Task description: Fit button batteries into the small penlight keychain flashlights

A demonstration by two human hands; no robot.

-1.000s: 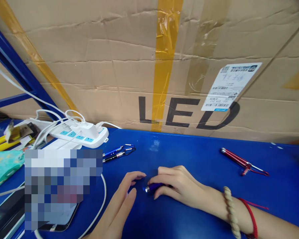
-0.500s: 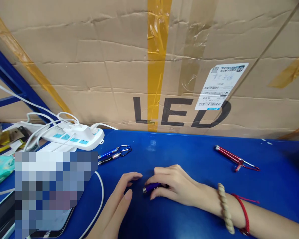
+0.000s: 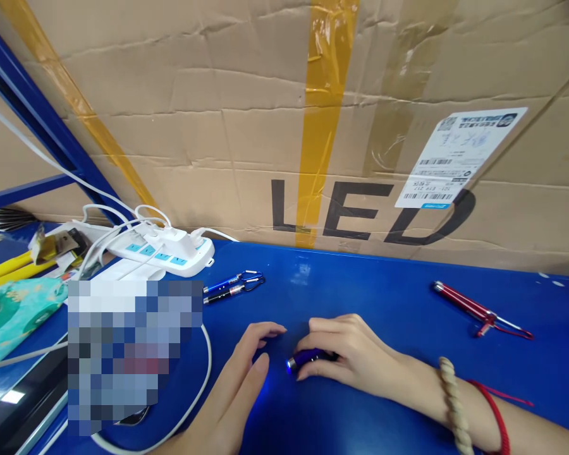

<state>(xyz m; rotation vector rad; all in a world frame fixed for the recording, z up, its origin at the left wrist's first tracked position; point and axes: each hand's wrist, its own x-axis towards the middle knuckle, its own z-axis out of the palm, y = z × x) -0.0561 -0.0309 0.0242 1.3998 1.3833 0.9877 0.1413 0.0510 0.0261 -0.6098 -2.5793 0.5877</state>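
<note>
My right hand (image 3: 355, 357) rests on the blue table (image 3: 389, 303) with its fingers curled round a small purple keychain flashlight (image 3: 305, 359). The silver tip of the flashlight points left and casts a faint blue glow on the table. My left hand (image 3: 239, 385) lies flat just left of that tip, fingers stretched out and holding nothing. A beaded bracelet and a red cord sit on my right wrist.
Two small keychain flashlights (image 3: 232, 287) lie behind my left hand. A red keychain flashlight (image 3: 474, 309) lies at the right. A white power strip (image 3: 165, 249) with plugs and cables sits at the left. A big cardboard box (image 3: 313, 114) marked LED walls the back.
My hands hold the same pose. The view has shifted slightly, and the blue glow at the flashlight's tip shows more clearly now.
</note>
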